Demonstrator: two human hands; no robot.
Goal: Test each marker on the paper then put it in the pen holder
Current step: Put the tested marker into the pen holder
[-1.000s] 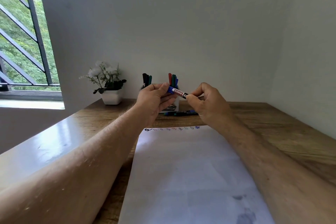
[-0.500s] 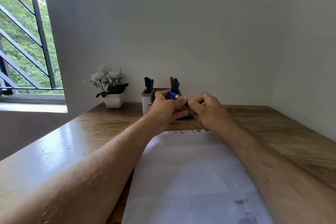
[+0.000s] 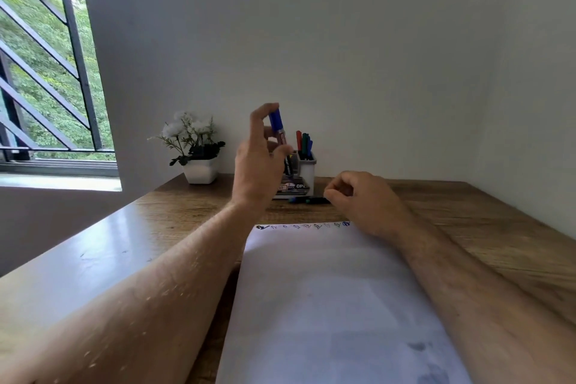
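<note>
My left hand grips the blue marker upright above the pen holder at the desk's far edge; my right hand is loosely curled, empty, beside the paper's far edge

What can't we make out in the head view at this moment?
- Pen holder: left part hidden behind the left hand.
- Blue marker: lower end hidden by fingers.
- Test marks: too small to read.
- Markers on the desk: partly hidden by the right hand; count unclear.
</note>
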